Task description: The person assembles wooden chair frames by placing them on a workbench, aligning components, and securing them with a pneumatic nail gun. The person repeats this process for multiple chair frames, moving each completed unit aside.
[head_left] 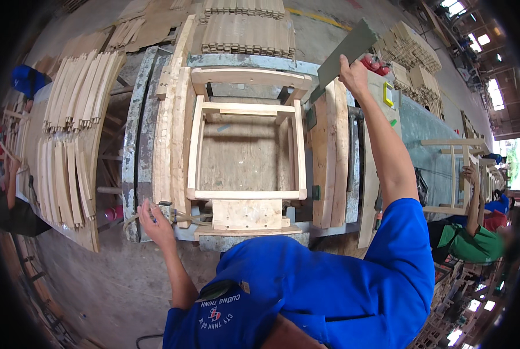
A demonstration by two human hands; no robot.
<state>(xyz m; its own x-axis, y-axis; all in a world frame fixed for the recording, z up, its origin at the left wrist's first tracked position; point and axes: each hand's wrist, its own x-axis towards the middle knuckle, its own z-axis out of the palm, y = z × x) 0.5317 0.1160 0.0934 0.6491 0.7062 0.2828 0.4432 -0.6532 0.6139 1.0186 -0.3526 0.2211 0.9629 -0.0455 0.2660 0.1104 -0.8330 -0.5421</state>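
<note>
A pale wooden chair frame [248,195] lies in the clamping bench, between thick wooden blocks on its left and right. My right hand [354,75] is raised at the far right corner of the bench. Its fingers close round the edge of a flat grey-green board [346,53], which is held tilted. My left hand [157,224] hovers by the bench's near left corner, fingers apart and holding nothing visible. Just beside it sits a small valve-like fitting [165,205] with hoses; whether the fingertips touch it I cannot tell.
Stacks of wooden slats [77,93] stand on a table to the left, with more slat bundles [245,35] beyond the bench. Red objects [376,64] and a yellow frame-shaped item [388,93] lie on the right. A co-worker in green [472,238] handles another wooden frame [454,174].
</note>
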